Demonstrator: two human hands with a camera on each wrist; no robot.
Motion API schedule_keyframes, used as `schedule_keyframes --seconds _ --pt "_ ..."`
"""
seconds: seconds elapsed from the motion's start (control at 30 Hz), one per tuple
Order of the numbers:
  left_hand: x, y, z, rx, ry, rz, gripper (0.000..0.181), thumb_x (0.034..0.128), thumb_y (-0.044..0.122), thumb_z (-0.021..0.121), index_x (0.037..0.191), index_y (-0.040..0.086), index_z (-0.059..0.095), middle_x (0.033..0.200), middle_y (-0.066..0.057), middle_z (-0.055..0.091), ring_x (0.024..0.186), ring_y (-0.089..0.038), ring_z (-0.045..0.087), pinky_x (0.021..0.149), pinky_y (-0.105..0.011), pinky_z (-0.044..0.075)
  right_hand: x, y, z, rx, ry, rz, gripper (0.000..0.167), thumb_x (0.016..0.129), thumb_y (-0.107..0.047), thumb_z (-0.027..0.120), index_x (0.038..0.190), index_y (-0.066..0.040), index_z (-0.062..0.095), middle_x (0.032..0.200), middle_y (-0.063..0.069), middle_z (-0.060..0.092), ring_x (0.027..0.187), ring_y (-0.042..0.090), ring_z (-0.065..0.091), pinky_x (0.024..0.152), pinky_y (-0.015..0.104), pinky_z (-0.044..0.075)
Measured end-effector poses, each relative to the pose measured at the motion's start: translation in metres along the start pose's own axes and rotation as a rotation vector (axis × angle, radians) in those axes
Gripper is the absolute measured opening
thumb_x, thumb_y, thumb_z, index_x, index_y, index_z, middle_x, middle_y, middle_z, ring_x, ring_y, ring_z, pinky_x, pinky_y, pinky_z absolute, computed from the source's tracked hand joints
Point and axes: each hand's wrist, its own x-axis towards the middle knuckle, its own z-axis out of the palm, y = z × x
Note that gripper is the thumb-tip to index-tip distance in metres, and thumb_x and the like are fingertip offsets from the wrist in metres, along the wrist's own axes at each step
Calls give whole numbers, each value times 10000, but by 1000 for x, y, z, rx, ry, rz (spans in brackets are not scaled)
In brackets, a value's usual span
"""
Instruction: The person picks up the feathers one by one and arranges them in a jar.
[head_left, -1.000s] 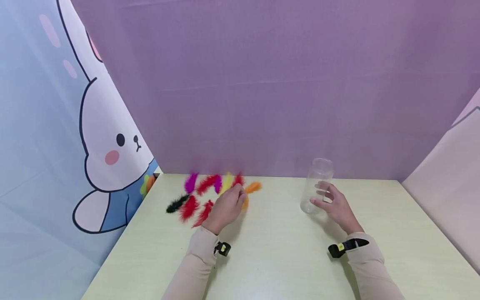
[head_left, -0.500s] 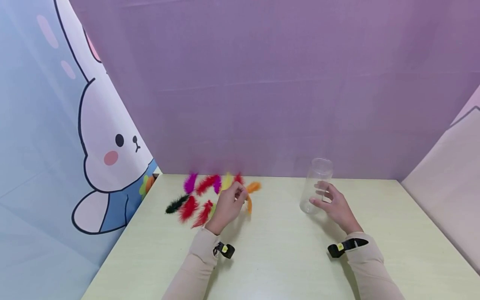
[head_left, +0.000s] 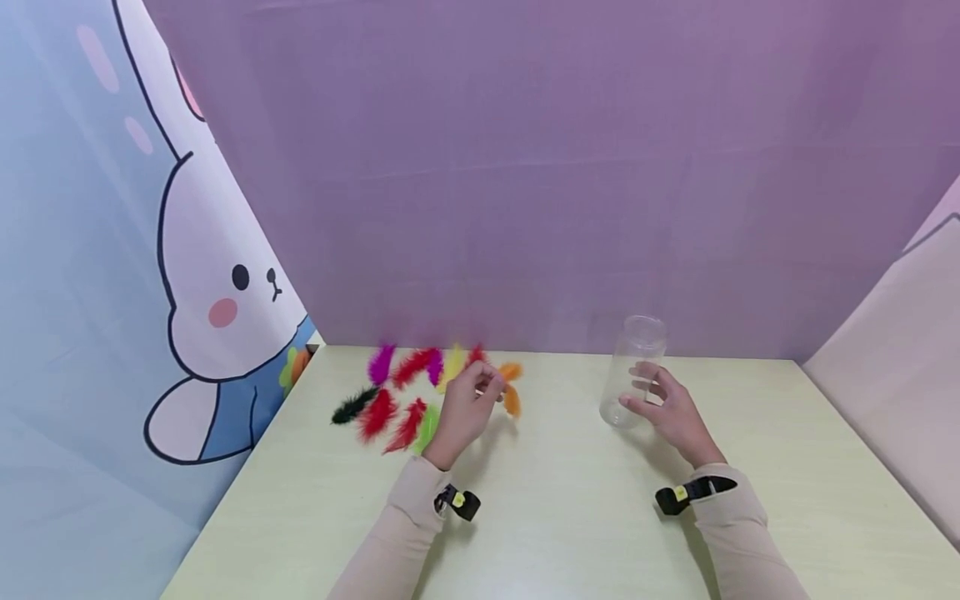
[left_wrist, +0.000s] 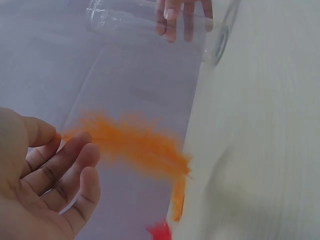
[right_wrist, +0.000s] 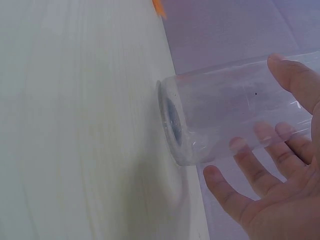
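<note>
Pinching an orange feather (left_wrist: 135, 149) by its thin end, the left hand (head_left: 467, 412) has it up off the table (head_left: 562, 492), right by the other feathers (head_left: 377, 415): red, purple, yellow, green, black, plus one more orange. Right hand (head_left: 678, 421)'s got thumb and fingers curved around a clear jar (head_left: 621, 379), which stands upright on the table, well apart from the feathers.
</note>
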Motion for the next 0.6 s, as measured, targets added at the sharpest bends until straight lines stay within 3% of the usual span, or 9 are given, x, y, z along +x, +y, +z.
schedule_keyframes --seconds 0.33,0.6 --pt "1 12 10 -35 10 12 78 1020 133 626 981 77 664 941 -85 756 865 -214 727 782 -265 582 1 3 -2 -10 7 -2 734 924 -353 767 1501 -70 412 1543 148 482 1393 387 505 904 116 458" --pt "5 22 19 -81 35 20 93 1026 162 620 979 100 672 974 -66 732 850 -196 719 737 -263 548 1 4 -1 -4 4 0 732 922 -353 769 1502 -77 416 1547 143 477 1398 390 501 936 172 480"
